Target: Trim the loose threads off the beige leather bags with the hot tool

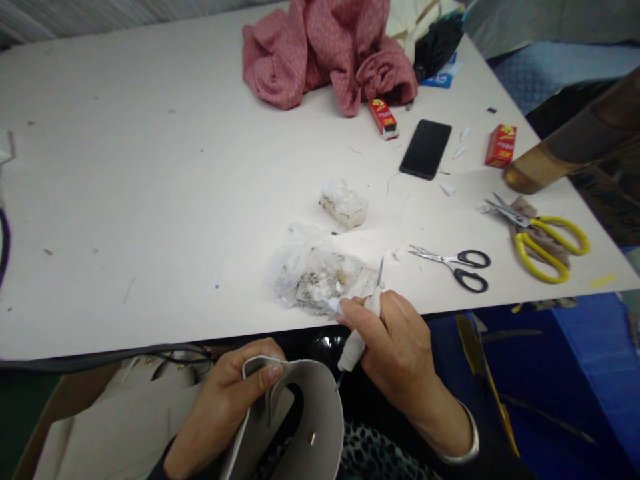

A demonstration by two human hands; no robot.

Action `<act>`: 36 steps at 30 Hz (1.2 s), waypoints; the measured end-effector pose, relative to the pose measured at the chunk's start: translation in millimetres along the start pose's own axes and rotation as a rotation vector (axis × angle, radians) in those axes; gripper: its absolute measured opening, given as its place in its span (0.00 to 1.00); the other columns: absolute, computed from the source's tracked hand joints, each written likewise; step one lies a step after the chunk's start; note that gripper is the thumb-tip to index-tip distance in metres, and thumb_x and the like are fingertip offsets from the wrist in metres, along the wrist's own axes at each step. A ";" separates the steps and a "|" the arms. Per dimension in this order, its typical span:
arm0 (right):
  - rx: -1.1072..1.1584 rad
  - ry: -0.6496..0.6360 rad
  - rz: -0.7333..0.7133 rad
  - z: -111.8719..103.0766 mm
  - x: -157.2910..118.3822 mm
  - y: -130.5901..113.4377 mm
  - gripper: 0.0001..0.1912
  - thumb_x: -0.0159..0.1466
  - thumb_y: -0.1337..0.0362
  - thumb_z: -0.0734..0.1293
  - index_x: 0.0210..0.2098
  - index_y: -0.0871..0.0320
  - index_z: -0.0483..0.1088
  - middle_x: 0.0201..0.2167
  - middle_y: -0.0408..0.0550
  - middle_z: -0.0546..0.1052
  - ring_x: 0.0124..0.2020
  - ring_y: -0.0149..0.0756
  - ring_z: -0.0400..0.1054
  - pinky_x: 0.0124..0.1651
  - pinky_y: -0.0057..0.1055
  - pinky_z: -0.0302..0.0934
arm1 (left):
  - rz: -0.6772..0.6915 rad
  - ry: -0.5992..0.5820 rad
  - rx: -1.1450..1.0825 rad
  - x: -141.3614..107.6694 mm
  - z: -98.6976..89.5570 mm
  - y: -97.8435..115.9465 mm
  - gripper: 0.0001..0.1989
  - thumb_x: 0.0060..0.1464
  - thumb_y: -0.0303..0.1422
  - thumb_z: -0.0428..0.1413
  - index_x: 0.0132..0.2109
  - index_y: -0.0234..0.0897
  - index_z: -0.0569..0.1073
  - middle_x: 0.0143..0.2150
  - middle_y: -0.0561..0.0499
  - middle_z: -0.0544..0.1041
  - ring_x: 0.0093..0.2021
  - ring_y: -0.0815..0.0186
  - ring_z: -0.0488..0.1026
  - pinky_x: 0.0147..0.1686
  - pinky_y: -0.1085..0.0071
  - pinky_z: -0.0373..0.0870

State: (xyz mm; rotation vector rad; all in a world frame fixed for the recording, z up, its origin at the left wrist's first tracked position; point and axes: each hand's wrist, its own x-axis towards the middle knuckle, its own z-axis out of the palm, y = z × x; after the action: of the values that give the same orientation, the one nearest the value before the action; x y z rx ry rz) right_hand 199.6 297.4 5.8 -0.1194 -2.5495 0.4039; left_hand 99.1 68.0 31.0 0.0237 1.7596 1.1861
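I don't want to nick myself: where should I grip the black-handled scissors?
Probably by the black handle loops, from the right: the black-handled scissors lie flat on the table, loops rightward, and the slightly parted blades point left, away from the fingers.

A pale grey sheet (323, 407) was held bent into a loop, a small metallic spot (313, 438) on its inner face. A white tool (353, 350) was held slanted beside it, metal spike uppermost, thin lower tip near the sheet's rim; contact was unresolved.
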 end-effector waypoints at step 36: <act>0.335 0.084 0.341 36.8 -7.9 62.1 0.10 0.74 0.62 0.63 0.48 0.55 0.75 0.38 0.49 0.75 0.43 0.43 0.66 0.47 0.40 0.62 | 0.078 0.048 0.103 -14.8 2.4 -6.3 0.16 0.55 0.45 0.64 0.33 0.35 0.76 0.28 0.52 0.72 0.30 0.66 0.66 0.31 0.72 0.63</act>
State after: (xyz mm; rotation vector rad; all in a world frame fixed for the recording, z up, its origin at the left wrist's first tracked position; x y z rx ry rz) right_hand 186.7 345.6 -47.0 -0.4378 -2.3412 0.9284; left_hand 111.4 59.1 36.7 0.1264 1.8750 1.1590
